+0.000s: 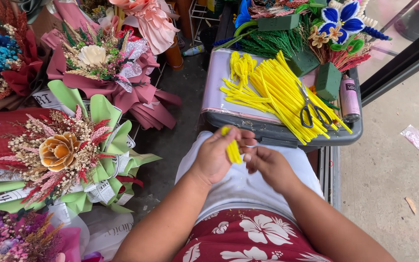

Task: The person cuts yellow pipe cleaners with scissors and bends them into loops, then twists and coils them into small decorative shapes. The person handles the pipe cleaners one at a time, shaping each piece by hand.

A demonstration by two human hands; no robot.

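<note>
Right now the person is working a few short yellow pipe cleaners (232,149) over their lap, just in front of the grey tray (277,133). The left hand (217,155) is closing around the little bunch, fingers curled and thumb pressed against it, so the grip is tight with the yellow ends poking out above and below. The right hand (267,164) is touching the bunch from the other side, its fingertips pinching at the lower ends; how firmly it is gripping I cannot tell, since the fingers are partly hidden behind the left hand.

It looks as though the step in hand is bending or twisting these pieces together, judging by how both hands are meeting on them. Any further twisting is going to need the left hand holding the bunch steady while the right fingertips do the turning.

On the tray a big pile of yellow pipe cleaners (277,92) is lying loose, with black scissors (314,112) resting on top and green foam blocks (328,80) just beside it. Wrapped bouquets (69,150) are standing to the left.
</note>
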